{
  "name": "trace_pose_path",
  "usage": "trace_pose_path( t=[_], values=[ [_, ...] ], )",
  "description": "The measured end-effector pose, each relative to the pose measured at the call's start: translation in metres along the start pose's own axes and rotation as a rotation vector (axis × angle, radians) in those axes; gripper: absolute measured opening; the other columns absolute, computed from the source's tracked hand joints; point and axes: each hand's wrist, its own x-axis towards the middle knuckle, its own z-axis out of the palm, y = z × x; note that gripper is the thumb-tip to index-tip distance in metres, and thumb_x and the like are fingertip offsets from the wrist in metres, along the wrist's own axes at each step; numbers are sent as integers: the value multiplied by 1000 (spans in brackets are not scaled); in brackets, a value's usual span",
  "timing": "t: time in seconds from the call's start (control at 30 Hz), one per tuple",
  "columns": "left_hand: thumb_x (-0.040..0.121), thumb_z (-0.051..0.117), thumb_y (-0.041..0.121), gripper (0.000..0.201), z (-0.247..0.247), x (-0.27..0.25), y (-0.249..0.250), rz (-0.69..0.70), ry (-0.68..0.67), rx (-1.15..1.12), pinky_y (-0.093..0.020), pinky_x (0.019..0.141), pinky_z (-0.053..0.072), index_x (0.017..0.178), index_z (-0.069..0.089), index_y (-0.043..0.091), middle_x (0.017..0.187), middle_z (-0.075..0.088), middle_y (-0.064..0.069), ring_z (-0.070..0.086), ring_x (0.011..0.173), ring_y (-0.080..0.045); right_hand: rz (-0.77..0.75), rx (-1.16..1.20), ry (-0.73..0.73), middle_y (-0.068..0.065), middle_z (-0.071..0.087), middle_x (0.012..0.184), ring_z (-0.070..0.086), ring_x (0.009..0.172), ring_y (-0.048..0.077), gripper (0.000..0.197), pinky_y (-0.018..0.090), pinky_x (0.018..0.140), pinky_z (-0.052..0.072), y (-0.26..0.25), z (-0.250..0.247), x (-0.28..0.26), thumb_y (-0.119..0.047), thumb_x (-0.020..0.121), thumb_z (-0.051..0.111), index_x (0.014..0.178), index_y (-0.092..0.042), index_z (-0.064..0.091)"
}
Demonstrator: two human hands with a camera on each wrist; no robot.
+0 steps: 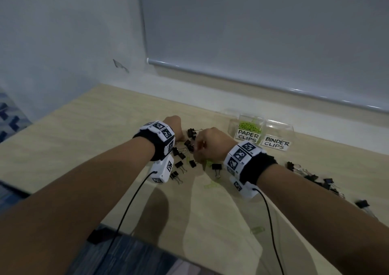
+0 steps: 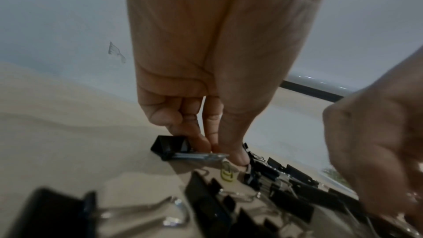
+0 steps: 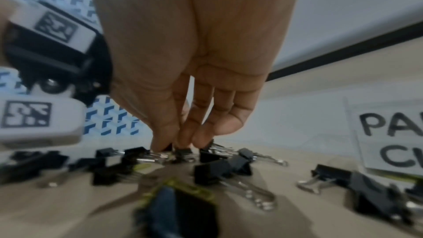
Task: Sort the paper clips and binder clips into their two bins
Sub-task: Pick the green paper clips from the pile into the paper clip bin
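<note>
Black binder clips [image 1: 190, 146] lie in a heap mid-table with both hands over them. My left hand [image 2: 222, 151] pinches one binder clip [image 2: 171, 146] by its metal handles, just above the table; a green paper clip [image 2: 226, 173] lies under the thumb. My right hand [image 3: 176, 144] points down into the heap, thumb and fingertips closed around a small binder clip [image 3: 184, 152]. Two clear bins stand at the back right: the PAPER CLIPS bin [image 1: 248, 136] holds green clips, and the BINDER CLIPS bin [image 1: 277, 145] is beside it.
More binder clips [image 1: 311, 176] trail along the right side of the table [image 1: 84, 131]. Loose green paper clips [image 1: 211, 184] lie nearer me. A wall and a roller blind [image 1: 252, 32] stand close behind the bins. Sensor cables [image 1: 130, 207] hang from both wrists.
</note>
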Motion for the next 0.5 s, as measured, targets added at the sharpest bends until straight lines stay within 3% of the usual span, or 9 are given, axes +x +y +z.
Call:
trace_pose_path(
  t=[0.07, 0.2, 0.33, 0.43, 0.5],
  values=[
    [90, 57, 10, 43, 2, -1, 2, -4, -6, -1, -25, 49, 32, 54, 33, 13, 57, 36, -4, 34, 48, -14, -41, 2, -71, 1, 73, 89, 65, 82, 17, 14, 27, 72, 52, -8, 3, -5, -8, 78, 67, 83, -18, 74],
    [90, 57, 14, 39, -2, -8, 7, -13, -19, 25, -26, 70, 39, 58, 35, 13, 62, 38, -1, 38, 54, -15, -67, -27, -78, 4, 72, 95, 64, 87, 23, 31, 33, 76, 54, -17, 9, 2, 2, 78, 57, 93, -20, 73],
    [92, 52, 10, 38, -6, -19, 12, 3, 0, 27, -26, 74, 38, 58, 34, 13, 74, 48, -3, 50, 83, -25, -80, -128, -113, 3, 71, 94, 62, 83, 25, 31, 29, 67, 46, -22, 5, 8, 1, 74, 61, 91, -21, 73],
    [86, 56, 6, 30, -12, -30, 11, 52, 8, -36, -31, 72, 48, 58, 46, 7, 72, 58, -10, 60, 81, -30, -89, -199, -131, 5, 67, 90, 61, 82, 28, 28, 29, 64, 45, -17, 1, 8, 2, 75, 58, 92, -16, 72],
    [82, 58, 6, 17, -14, -42, 10, 124, 19, -99, -39, 79, 56, 67, 61, 1, 84, 68, -16, 65, 84, -31, -54, -248, -160, 11, 67, 98, 62, 89, 32, 26, 35, 70, 51, -12, -2, 5, 0, 81, 54, 101, -9, 69]
  ],
)
